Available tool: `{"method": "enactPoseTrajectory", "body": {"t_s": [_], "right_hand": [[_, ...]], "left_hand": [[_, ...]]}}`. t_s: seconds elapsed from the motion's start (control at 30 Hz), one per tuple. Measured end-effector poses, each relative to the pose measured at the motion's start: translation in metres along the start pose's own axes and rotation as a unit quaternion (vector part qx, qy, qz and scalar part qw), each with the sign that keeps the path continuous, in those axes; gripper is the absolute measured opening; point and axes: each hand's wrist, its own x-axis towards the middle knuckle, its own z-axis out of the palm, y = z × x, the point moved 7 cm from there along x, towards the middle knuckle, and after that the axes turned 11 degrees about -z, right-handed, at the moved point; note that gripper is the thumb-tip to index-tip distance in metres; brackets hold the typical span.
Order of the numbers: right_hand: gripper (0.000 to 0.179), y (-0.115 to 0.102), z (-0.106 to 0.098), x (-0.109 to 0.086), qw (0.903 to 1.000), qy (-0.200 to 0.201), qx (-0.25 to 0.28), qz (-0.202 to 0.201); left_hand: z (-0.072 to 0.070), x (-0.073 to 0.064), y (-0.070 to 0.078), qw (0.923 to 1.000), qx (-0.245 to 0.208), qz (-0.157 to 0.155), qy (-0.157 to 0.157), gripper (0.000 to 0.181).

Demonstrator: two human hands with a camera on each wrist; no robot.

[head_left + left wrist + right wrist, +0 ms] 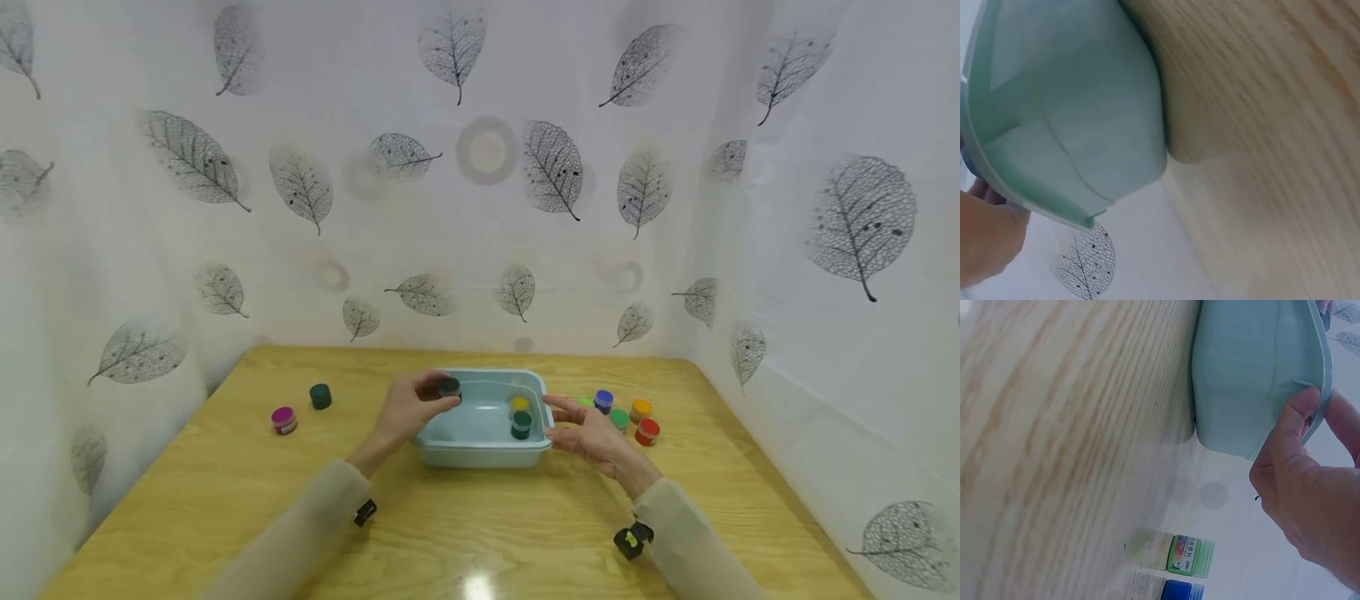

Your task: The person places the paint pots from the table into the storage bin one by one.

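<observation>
L hand (407, 408), lower ctr of frame, fingers curled round dark jar (449, 388) over tub (480, 457); R hand (600, 442), lower rt of ctr, pinches tub's rim.

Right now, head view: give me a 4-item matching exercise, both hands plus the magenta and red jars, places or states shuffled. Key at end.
Column 1
1. Left hand
2. Magenta-lidded jar
3. Right hand
4. Red-lidded jar

Column 2
A. On the table, to the right of the tub
B. Fingers on the tub's rim
C. Pinching a dark jar
D. On the table, to the left of the tub

Pairs: 1-C, 2-D, 3-B, 4-A
</observation>
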Motion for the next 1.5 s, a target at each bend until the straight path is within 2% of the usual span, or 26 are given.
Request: {"method": "enactPoseTrajectory", "body": {"t_s": [0.17, 0.4, 0.57, 0.77, 0.9, 1.1, 1.27, 1.5], "right_hand": [[0.066, 0.002, 0.002, -0.001, 1.0, -0.008, 0.002, 0.001], [0.066, 0.001, 0.001, -0.003, 1.0, -0.008, 0.006, -0.001], [0.066, 0.001, 0.001, -0.003, 0.9999, -0.008, 0.006, 0.001], [0.066, 0.002, 0.002, -0.003, 0.9999, -0.01, 0.012, -0.001], [0.066, 0.003, 0.003, -0.003, 0.9999, -0.009, 0.014, 0.004], [0.066, 0.002, 0.002, -0.001, 0.9999, -0.009, 0.012, 0.006], [0.067, 0.001, 0.002, -0.001, 0.9999, -0.012, 0.011, 0.005], [0.067, -0.001, 0.002, 0.0, 0.9999, -0.013, 0.009, 0.002]], "left_hand": [[0.009, -0.001, 0.004, 0.9991, 0.018, -0.037, 0.009, 0.039], [0.021, 0.008, 0.006, 0.9972, 0.024, -0.071, 0.008, 0.043], [0.028, 0.014, 0.005, 0.9951, 0.007, -0.098, -0.005, 0.042], [0.038, 0.017, 0.007, 0.9912, -0.003, -0.127, -0.037, 0.041], [0.048, 0.018, 0.002, 0.986, -0.013, -0.156, -0.059, 0.039], [0.06, 0.021, -0.01, 0.9731, -0.05, -0.21, -0.08, 0.04], [0.067, 0.026, -0.014, 0.9729, -0.046, -0.213, -0.077, 0.038], [0.072, 0.033, -0.011, 0.9763, -0.003, -0.21, -0.053, 0.038]]}}
